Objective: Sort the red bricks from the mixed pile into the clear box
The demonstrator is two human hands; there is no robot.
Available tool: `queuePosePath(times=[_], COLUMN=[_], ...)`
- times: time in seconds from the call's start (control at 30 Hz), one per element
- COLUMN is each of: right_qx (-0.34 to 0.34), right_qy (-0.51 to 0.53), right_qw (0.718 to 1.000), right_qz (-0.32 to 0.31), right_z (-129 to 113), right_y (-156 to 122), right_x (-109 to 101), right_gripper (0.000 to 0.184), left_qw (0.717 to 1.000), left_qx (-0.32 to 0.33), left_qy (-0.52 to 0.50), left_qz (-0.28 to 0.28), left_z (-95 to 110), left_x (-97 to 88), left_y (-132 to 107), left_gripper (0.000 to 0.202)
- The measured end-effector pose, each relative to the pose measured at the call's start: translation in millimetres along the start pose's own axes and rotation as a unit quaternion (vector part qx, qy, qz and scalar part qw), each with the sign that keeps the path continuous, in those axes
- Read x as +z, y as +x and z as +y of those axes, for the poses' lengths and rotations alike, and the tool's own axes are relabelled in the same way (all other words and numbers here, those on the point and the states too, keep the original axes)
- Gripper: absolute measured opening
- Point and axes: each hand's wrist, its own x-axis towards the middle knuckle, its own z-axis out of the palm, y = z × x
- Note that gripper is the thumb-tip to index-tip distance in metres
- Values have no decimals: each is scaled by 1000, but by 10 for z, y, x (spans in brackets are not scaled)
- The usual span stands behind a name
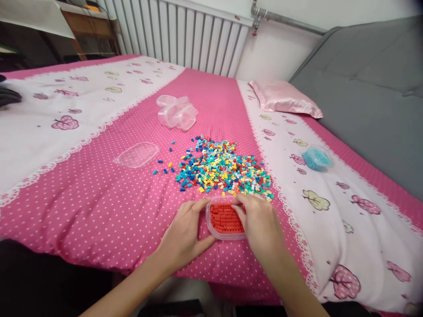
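Note:
A clear plastic container (226, 237) with rows of small red bricks (226, 219) inside stands at the bed's near edge. My left hand (185, 231) grips its left side, thumb at the near rim and fingers at the far corner. Over the right end of the container, my right hand (259, 220) has its thumb and fingers pinched together at the red bricks. Whatever is between those fingertips is hidden. Just beyond the container spreads a loose pile of small multicoloured bricks (224, 169), blue, yellow, teal, red and white.
A clear lid (138, 155) lies left of the pile. Behind it, several clear containers (178, 113) are heaped together. To the right sits a container of light-blue bricks (315, 158). A pink pillow (284, 97) rests by the grey headboard (366, 83); a radiator (185, 35) lines the wall.

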Motion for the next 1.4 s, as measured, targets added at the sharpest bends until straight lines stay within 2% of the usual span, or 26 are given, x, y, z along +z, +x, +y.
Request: queuePosePath(times=[0.27,0.6,0.77,1.03,1.23,1.3,1.4], right_qx=[52,38,5,-31,-47,-51,-51], right_qy=[-32,-33,-18,1,2,-11,-32], right_qw=[997,997,998,999,995,995,997], right_qz=[-50,-61,-64,-9,84,81,40], right_z=[-109,-96,-68,9,234,288,297], right_y=[16,26,22,12,10,2,-15], right_x=[-89,-81,-85,-7,-244,-305,-292], right_gripper=[15,16,21,21,13,14,18], left_qw=[1000,1000,1000,1000,1000,1000,1000], left_qx=[16,21,24,27,25,24,24], left_qy=[2,2,8,11,17,18,16], left_qz=[-4,1,3,5,2,1,-3], left_z=[3,12,4,9,19,15,7], left_x=[-6,-6,-1,5,-12,-13,-10], left_y=[1,14,13,15,24,21,14], left_gripper=[73,71,70,68,68,68,70])
